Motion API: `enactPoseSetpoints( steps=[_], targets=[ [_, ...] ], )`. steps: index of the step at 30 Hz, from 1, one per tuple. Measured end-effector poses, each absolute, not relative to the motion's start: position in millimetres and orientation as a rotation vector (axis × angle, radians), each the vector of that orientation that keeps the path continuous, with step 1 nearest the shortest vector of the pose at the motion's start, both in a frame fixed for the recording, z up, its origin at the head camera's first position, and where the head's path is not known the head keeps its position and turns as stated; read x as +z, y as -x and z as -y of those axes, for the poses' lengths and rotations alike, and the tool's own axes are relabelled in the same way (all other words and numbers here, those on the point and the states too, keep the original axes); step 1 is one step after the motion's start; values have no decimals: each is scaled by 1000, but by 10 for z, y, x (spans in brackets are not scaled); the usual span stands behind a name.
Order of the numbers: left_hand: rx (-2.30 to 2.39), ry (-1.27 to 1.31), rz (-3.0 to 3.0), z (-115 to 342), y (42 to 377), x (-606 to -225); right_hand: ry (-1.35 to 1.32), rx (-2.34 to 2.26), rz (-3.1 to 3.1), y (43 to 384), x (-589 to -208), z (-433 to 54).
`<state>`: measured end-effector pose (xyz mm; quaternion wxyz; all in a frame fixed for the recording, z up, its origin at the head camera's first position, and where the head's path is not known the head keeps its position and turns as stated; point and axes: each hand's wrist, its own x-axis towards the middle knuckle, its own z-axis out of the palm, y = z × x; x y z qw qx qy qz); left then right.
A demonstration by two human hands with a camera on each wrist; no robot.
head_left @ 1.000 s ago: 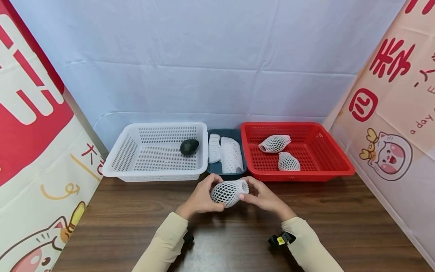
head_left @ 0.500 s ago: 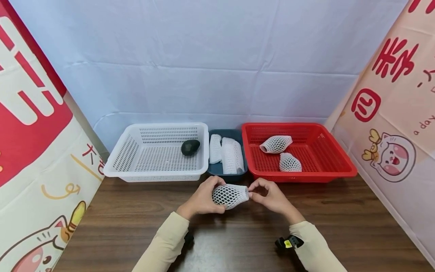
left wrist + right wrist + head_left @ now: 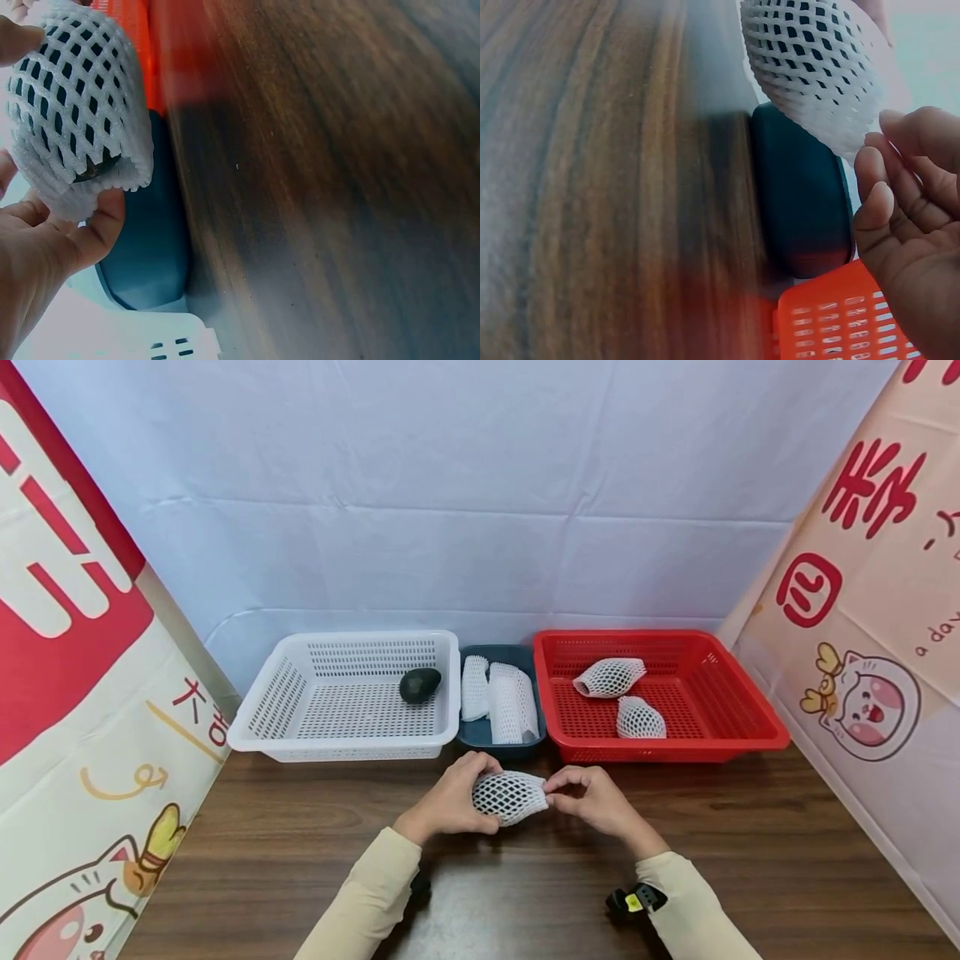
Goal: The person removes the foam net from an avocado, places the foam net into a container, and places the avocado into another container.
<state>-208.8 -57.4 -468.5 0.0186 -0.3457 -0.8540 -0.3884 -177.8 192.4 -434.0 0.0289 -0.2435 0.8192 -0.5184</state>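
A white foam net sleeve (image 3: 510, 797) with a dark avocado inside is held over the wooden table between both hands. My left hand (image 3: 453, 800) grips its left end, thumb below and fingers above. My right hand (image 3: 596, 800) pinches the narrow right end of the sleeve between thumb and fingertips. In the left wrist view, the dark skin shows through the diamond mesh of the sleeve (image 3: 75, 97), and a bit of the avocado (image 3: 97, 166) is bare at an opening. In the right wrist view, the fingertips (image 3: 870, 161) are at the sleeve's gathered edge.
Behind the hands stand a white basket (image 3: 341, 752) with one dark avocado (image 3: 420, 685), a small blue bin (image 3: 510, 653) with several white foam sleeves (image 3: 506, 703), and a red basket (image 3: 675, 745) holding two net-covered fruits (image 3: 609, 677). Printed cloths hang at both sides.
My right hand has drawn back from around the sleeve's right end and now pinches that end. The sleeved avocado has come slightly lower and nearer; my left hand keeps its grip.
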Motion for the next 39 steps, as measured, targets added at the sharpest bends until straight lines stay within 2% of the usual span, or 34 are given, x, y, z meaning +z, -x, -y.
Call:
enactPoseSetpoints(
  steps=[9, 24, 31, 39],
  targets=[
    [-1157, 1098, 2670, 544, 2098, -4742, 665, -1582, -2468, 1797, -4422, -1900],
    [-1153, 1126, 2702, 557, 2099, -4771, 742, -1403, -2481, 1812, -4439, -1869],
    [-1188, 1174, 2675, 580, 2097, -4757, 760, -1340, -2505, 1942, -4734, -1925],
    [-1197, 1188, 2695, 602, 2117, -4778, 811, -1356, -2487, 1986, -4811, -1915]
  ],
)
